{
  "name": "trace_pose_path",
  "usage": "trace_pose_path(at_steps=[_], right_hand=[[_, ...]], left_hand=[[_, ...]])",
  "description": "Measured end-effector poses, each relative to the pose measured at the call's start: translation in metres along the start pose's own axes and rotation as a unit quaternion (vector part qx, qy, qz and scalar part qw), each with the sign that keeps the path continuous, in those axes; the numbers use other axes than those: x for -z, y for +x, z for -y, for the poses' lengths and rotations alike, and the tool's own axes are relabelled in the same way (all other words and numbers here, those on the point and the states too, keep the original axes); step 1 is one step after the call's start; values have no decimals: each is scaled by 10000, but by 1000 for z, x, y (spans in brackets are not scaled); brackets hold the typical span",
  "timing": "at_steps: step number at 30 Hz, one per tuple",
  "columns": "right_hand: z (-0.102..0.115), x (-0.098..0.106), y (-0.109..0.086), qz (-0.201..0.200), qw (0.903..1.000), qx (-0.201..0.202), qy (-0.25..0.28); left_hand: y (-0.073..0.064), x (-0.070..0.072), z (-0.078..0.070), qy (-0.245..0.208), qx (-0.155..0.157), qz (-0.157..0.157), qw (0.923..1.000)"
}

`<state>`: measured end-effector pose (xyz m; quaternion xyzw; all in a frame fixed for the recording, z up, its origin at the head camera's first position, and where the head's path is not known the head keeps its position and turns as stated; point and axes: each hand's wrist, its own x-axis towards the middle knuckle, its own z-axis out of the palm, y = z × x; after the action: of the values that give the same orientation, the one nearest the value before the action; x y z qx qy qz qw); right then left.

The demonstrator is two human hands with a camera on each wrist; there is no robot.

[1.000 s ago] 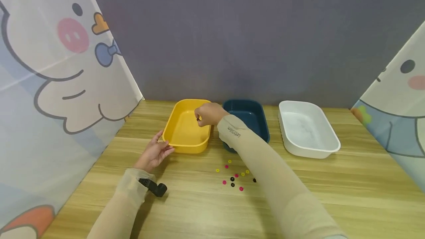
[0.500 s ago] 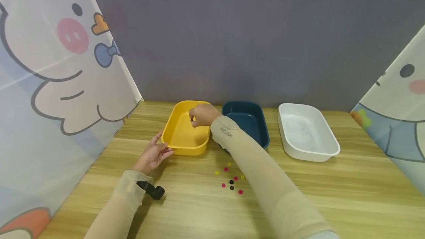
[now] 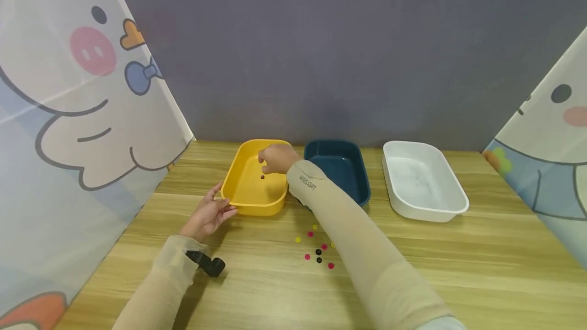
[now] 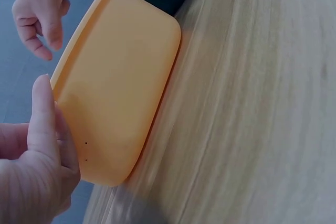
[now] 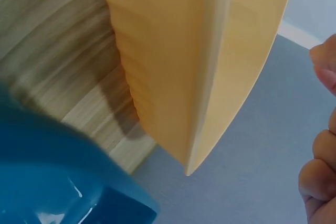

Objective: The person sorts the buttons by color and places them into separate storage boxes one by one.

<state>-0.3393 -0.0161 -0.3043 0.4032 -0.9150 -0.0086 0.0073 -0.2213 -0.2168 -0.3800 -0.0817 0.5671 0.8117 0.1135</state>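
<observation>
My left hand (image 3: 207, 219) grips the near left corner of a yellow plastic bin (image 3: 254, 210), thumb at the rim and fingers against the outer wall. Above the bin's right side hovers my right hand (image 3: 277, 159). Its thumb and forefinger are parted, as the left wrist view shows, with nothing between them. Just below those fingertips is a small dark button (image 3: 262, 177); whether it is falling or lies on the bin floor I cannot tell. Several small pink, yellow and black buttons, among them a black button (image 3: 318, 252), lie loose on the table in front.
A dark blue bin (image 3: 337, 172) stands just right of the yellow one, partly hidden by my right forearm. Farther right is a white bin (image 3: 424, 182). A grey wall (image 3: 344, 55) rises behind the wooden table (image 3: 257, 289). Printed cloths hang at both sides.
My right hand has shifted slightly left over the yellow bin, and its fingers have parted, letting go of the dark button. The left hand keeps its hold on the bin corner.
</observation>
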Motion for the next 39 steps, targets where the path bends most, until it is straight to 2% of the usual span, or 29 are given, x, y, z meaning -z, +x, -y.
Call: trace_pose_path(at_steps=[5, 10, 13, 17, 23, 28, 34, 39], right_hand=[[-1, 4, -11, 347, 9993, 5, 118], [-2, 13, -32, 236, 9990, 12, 372], [2, 17, -49, 176, 9989, 199, 377], [4, 12, -75, 135, 9971, 465, 595], [-9, 2, -111, -97, 9913, 784, 1054], [-22, -2, -141, -235, 9849, 975, 1408], [-33, -4, -178, -208, 9846, 1019, 1409], [-39, -7, -204, -304, 9810, 990, 1639]], left_hand=[[0, 1, 1, -111, 45, -40, 9999], [1, 2, -1, -177, 38, 13, 9998], [2, 1, -2, -159, 60, 19, 9999], [0, 1, -2, -195, 78, 42, 9998], [0, 3, -1, -275, -42, 49, 9996], [-1, 4, 0, -376, -23, 80, 9993], [-1, 5, -2, -669, 81, 198, 9975], [0, 6, -2, -815, 159, 238, 9963]])
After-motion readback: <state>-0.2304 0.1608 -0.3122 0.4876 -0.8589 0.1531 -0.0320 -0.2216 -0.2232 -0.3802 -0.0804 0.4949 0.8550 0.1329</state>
